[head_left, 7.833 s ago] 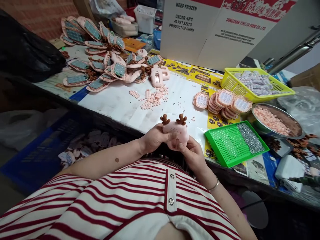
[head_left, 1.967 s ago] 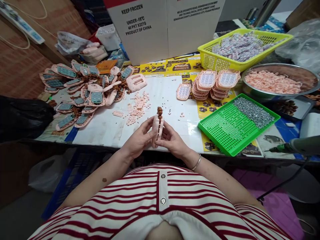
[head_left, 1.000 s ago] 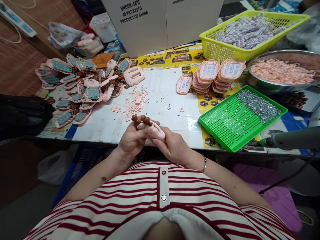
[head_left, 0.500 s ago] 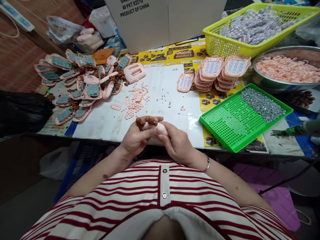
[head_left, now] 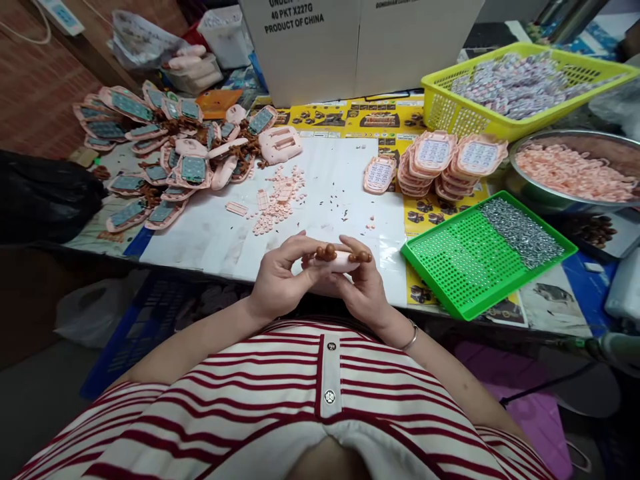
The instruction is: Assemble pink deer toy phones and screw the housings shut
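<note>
- Your left hand (head_left: 283, 280) is closed around one end of a pink casing (head_left: 336, 263), thumb along the near side and fingers behind it.
- Your right hand (head_left: 367, 290) grips the other end, so both hands hold the same piece; its lower part is mostly hidden by your fingers.
- Two brown antlers (head_left: 327, 253) stick out from the casing's edge, one near each hand.
- The casing is just above the near edge of the white sheet (head_left: 345, 157), in front of your striped shirt (head_left: 280, 400).
- Beyond your left hand lies a scatter of small pink buttons (head_left: 275, 212); behind that, a pile of pink shells (head_left: 193, 170) shows grey-green boards.
- Beyond your right hand stand stacked keypad panels (head_left: 433, 155).
- Nearer you on that side is a green tray (head_left: 445, 263), with small metal pieces (head_left: 523, 230) gathered at its far end.
</note>
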Demonstrator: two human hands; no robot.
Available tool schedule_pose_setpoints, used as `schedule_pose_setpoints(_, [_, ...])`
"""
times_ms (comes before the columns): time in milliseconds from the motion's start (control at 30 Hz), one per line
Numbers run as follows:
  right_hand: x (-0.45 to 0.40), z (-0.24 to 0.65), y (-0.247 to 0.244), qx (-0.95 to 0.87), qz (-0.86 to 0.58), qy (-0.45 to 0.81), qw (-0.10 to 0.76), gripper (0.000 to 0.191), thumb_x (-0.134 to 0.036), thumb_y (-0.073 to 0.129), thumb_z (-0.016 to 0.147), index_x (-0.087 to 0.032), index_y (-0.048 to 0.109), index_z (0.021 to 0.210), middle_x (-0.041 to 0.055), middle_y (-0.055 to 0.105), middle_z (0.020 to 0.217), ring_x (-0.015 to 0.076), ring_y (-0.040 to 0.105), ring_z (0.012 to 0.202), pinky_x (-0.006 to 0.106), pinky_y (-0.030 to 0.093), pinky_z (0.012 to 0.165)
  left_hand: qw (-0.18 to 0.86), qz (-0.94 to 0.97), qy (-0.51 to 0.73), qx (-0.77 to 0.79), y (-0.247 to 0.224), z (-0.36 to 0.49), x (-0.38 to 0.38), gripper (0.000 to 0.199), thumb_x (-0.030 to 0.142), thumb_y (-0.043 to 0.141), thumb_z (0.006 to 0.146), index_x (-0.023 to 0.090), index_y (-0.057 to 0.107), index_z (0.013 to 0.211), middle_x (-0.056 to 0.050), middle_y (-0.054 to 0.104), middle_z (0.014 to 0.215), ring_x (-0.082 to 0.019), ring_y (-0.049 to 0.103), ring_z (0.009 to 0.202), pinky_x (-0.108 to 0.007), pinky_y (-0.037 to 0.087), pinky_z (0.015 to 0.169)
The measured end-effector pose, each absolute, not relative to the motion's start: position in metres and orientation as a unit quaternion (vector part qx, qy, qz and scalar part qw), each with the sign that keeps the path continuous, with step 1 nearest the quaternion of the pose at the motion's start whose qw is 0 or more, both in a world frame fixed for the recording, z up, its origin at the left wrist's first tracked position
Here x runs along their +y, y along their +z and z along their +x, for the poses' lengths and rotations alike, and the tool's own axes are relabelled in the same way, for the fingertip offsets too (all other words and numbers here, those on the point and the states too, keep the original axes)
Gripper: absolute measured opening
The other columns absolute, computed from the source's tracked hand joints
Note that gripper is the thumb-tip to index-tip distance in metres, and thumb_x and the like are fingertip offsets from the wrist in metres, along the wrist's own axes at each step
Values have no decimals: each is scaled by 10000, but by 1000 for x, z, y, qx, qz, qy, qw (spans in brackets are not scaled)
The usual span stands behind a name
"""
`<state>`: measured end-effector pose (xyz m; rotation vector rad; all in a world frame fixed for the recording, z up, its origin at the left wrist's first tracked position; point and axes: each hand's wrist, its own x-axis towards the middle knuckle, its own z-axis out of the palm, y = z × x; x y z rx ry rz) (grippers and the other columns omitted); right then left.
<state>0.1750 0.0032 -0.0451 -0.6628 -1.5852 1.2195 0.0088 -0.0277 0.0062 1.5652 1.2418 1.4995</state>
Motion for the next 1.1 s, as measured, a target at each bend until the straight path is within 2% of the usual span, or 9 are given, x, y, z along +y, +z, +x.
schedule_pose_setpoints(67, [4, 178, -41, -661, -262, 513, 480, 509, -474, 634, 948, -335, 483, 1414, 74, 665, 1355, 225, 667, 1236, 457, 557, 1082, 303, 609, 566, 466, 4, 8, -28, 165, 272, 811, 823, 270, 805, 988, -37, 798, 979, -205, 686, 941, -447, 436, 1112])
schedule_pose_setpoints(167, [2, 181, -36, -687, -252, 484, 479, 410, -430, 599, 976, -307, 552, 1364, 81, 682, 1338, 218, 672, 1228, 449, 559, 1084, 279, 625, 563, 464, 4, 6, -30, 139, 299, 801, 833, 279, 809, 970, -42, 783, 928, -213, 649, 906, -427, 475, 1026])
schedule_pose_setpoints(333, [-6, 174, -33, -681, -237, 414, 555, 371, -283, 603, 974, -351, 583, 1339, 65, 704, 1309, 206, 676, 1198, 447, 571, 1050, 235, 658, 555, 450, 11, 8, -31, 159, 355, 782, 848, 301, 799, 996, -30, 771, 861, -225, 613, 852, -459, 438, 1052])
schedule_pose_setpoints(433, [-6, 169, -33, -642, -264, 466, 549, 339, -357, 645, 949, -323, 621, 1285, 69, 721, 1267, 221, 685, 1180, 459, 571, 1052, 246, 652, 546, 466, 11, 11, -30, 156, 376, 724, 895, 273, 770, 1002, -57, 765, 948, -238, 637, 936, -451, 453, 1040])
schedule_pose_setpoints(567, [0, 171, -36, -566, -280, 583, 512, 413, -553, 695, 874, -321, 631, 1210, 61, 711, 1253, 230, 690, 1157, 469, 589, 1024, 250, 642, 554, 468, 8, 12, -28, 330, 457, 734, 874, 242, 736, 1124, -115, 722, 1221, -285, 617, 1187, -442, 459, 1061])
schedule_pose_setpoints(700, [2, 172, -44, -512, -278, 615, 531, 424, -592, 708, 845, -370, 599, 1191, 45, 674, 1273, 217, 651, 1200, 459, 600, 997, 190, 665, 528, 493, 9, 15, -29, 259, 399, 697, 910, 257, 759, 1118, -74, 787, 1080, -259, 683, 1047, -478, 352, 1167])
schedule_pose_setpoints(900, [-8, 165, -60, -483, -278, 623, 549, 388, -544, 671, 888, -476, 525, 1241, -6, 616, 1324, 184, 610, 1235, 438, 623, 946, 123, 668, 541, 496, 16, 20, -26, 136, 280, 694, 883, 260, 796, 971, -28, 814, 911, -224, 715, 842, -479, 377, 1135])
schedule_pose_setpoints(1000, [-5, 166, -61, -483, -296, 620, 543, 421, -555, 689, 867, -443, 543, 1246, 17, 633, 1295, 198, 627, 1208, 433, 622, 932, 144, 672, 518, 509, 18, 18, -24, 152, 311, 699, 876, 262, 799, 978, -36, 813, 909, -232, 706, 848, -481, 372, 1129])
schedule_pose_setpoints(1100, [1, 167, -59, -526, -282, 601, 532, 360, -529, 714, 858, -382, 615, 1172, 25, 689, 1180, 199, 666, 1127, 438, 594, 992, 174, 672, 518, 500, 18, 18, -24, 181, 353, 724, 865, 256, 796, 999, -49, 808, 936, -245, 704, 902, -480, 340, 1153])
